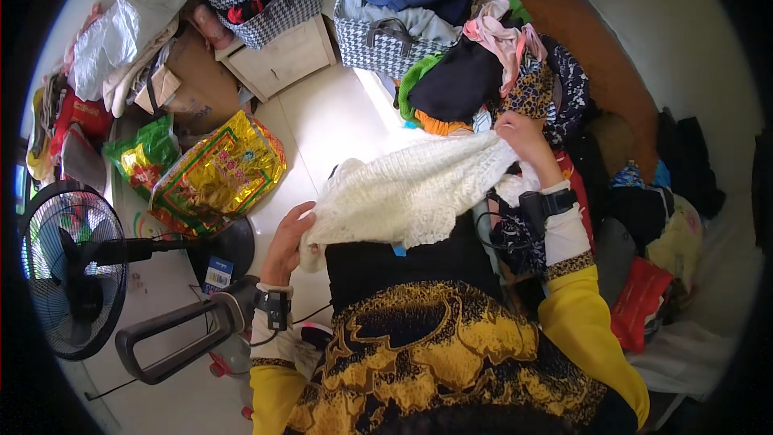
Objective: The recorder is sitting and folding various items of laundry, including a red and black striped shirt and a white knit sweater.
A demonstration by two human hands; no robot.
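A cream knitted garment (403,189) is stretched between my two hands above my lap. My left hand (285,243) grips its lower left edge, the fingers partly behind the knit. At the other end my right hand (523,144) pinches the upper right corner, and some of the fabric hangs below that wrist. The garment's exact kind cannot be made out. Just beyond my right hand lies a heap of clothes, with a black garment (455,85), a pink one (501,37) and a leopard-patterned one (527,89).
Houndstooth baskets of clothes (378,47) stand at the back, near a white drawer cabinet (278,61). To the left are a gold and red bag (221,169), a cardboard box (197,81) and a black fan (76,270). A red package (640,302) lies at right.
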